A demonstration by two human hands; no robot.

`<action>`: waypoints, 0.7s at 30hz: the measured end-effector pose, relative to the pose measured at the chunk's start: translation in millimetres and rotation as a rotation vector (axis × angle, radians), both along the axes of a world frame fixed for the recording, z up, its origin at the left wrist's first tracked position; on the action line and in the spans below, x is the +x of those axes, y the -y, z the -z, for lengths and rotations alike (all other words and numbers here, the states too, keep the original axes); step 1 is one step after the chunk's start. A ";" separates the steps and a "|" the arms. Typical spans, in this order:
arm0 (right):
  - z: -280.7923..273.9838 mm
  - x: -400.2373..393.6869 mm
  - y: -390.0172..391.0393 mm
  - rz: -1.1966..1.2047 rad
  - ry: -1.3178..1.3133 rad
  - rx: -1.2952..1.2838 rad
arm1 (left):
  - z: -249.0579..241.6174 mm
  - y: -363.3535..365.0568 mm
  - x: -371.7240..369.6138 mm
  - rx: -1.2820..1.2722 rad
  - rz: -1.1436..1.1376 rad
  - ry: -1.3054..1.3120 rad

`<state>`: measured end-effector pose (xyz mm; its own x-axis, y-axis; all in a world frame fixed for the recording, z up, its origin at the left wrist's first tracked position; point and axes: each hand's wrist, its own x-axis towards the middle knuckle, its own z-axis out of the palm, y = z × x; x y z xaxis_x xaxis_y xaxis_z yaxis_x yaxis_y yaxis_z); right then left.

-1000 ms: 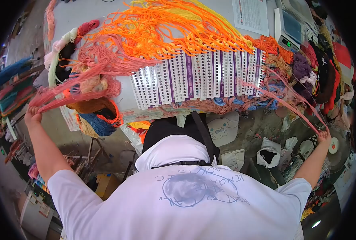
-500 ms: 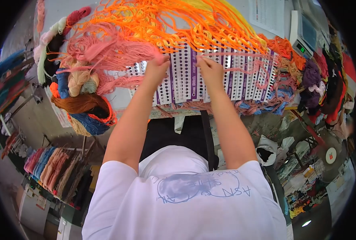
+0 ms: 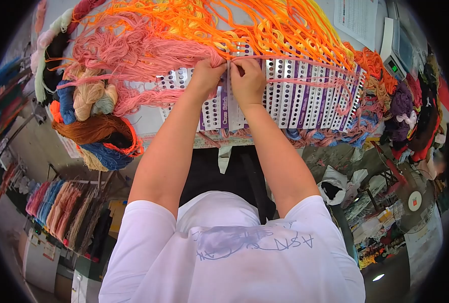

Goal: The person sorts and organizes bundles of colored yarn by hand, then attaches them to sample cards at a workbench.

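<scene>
Pink yarn strands (image 3: 148, 50), soft, light and tangle-prone by our judgement, lie across the white perforated thread cards (image 3: 295, 96) near the table's front edge, where our left hand (image 3: 206, 76) and right hand (image 3: 247, 81) pinch them closed, best gripped bunched.

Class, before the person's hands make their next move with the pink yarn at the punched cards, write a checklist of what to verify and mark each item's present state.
1. Left hand grips the pink yarn bundle: ok.
2. Right hand pinches pink strands at the same spot, touching the left hand: ok.
3. Hands rest over the row of white and purple punched cards: ok.
4. Which hole the strands enter: cannot tell, fingers hide it.
5. Pink strands lie apart from the orange yarn: not ok, they overlap.
6. Digital scale stands apart from the hands: ok.
</scene>
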<state>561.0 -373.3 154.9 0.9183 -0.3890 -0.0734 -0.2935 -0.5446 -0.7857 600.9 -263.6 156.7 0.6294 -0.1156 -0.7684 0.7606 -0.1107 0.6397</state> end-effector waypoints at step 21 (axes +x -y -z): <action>-22.6 11.8 55.1 -0.470 0.244 -0.480 | -59.1 -56.4 1.6 -0.778 -0.448 0.041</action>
<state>572.8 -428.4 177.5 0.9651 0.1143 0.2356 0.2108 -0.8727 -0.4404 602.5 -207.2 215.8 0.7659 -0.3308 -0.5513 0.6031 0.6669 0.4377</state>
